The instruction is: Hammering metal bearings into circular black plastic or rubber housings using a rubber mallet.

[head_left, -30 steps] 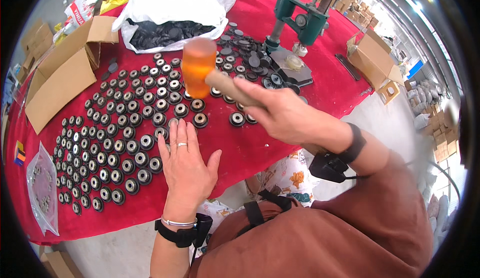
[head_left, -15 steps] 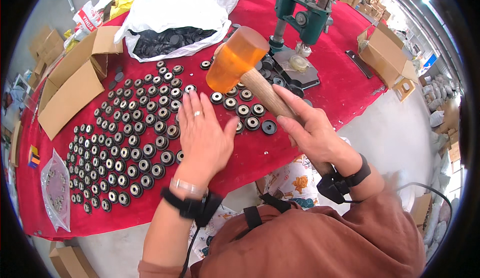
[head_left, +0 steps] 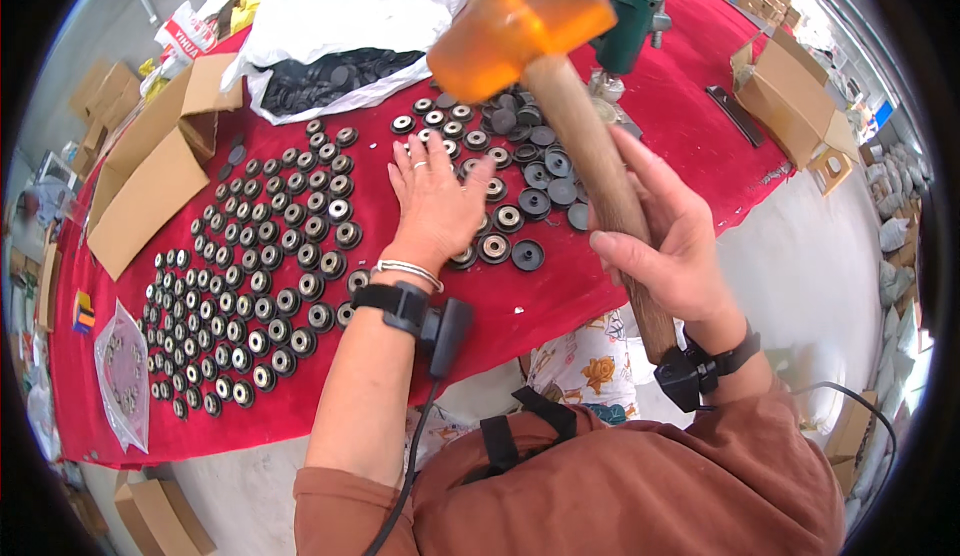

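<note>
On the red-clothed counter (head_left: 620,286), the left hand (head_left: 437,201) is lying flat, fingers spread, pinning small round black-and-silver metal discs (head_left: 495,248). The right hand (head_left: 670,246) is clamped on the wooden handle of an orange-headed mallet (head_left: 520,21), raised above them. Striking well means keeping the fingers clear and the head square.
</note>
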`<control>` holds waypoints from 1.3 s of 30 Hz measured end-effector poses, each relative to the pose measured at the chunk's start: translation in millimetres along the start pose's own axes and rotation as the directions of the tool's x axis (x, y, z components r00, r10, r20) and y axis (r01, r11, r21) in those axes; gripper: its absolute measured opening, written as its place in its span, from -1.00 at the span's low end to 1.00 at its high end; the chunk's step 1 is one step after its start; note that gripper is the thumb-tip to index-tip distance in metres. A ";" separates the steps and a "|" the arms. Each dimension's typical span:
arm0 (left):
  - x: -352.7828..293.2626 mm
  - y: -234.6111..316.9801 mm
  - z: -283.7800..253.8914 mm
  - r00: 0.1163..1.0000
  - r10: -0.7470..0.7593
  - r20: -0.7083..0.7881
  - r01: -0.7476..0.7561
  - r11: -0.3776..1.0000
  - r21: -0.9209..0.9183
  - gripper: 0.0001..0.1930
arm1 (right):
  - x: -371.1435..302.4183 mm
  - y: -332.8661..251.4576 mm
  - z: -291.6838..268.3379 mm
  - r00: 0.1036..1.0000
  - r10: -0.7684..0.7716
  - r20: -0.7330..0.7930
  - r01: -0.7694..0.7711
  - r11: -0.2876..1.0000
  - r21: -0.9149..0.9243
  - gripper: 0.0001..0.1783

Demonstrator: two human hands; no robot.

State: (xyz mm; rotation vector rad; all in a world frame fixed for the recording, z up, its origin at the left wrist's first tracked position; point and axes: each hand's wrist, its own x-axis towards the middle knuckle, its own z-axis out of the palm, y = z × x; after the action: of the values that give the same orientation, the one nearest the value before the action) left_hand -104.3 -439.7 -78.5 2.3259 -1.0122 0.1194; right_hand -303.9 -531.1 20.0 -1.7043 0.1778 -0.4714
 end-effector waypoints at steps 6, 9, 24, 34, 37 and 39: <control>-122.3 3.8 -81.4 0.972 0.234 -0.019 -0.225 0.951 0.210 -0.29 | -8.2 16.0 19.5 0.933 0.261 0.246 -0.311 0.931 0.190 -0.20; -176.5 -41.0 -96.4 0.988 0.112 -0.104 -0.082 0.963 0.257 -0.35 | -17.1 31.0 40.7 0.962 0.194 0.193 -0.136 0.952 -0.276 -0.32; -184.4 -64.8 -96.3 0.982 -0.065 -0.177 0.102 0.973 0.208 -0.11 | 1.7 -38.7 88.0 0.922 0.124 0.367 0.129 0.795 -0.593 -0.42; -171.2 -45.8 -92.8 0.997 0.075 -0.028 -0.068 0.977 0.200 -0.19 | -11.5 6.0 67.3 0.918 0.035 0.395 0.216 0.792 -0.572 -0.40; -154.5 -39.4 -78.9 0.993 0.094 0.066 -0.108 0.962 0.252 -0.22 | -11.9 -7.7 61.4 0.975 0.091 0.200 0.028 0.852 -0.523 -0.43; -143.0 -31.0 -70.0 0.989 0.114 0.092 -0.132 0.966 0.222 -0.21 | -6.4 -11.9 56.3 0.969 0.223 0.101 -0.140 0.841 -0.522 -0.44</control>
State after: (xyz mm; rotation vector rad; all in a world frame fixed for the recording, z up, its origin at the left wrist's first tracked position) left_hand -173.5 -293.0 -79.6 2.4883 -1.2403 0.2042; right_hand -288.6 -475.3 23.5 -2.2144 0.3733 -0.1437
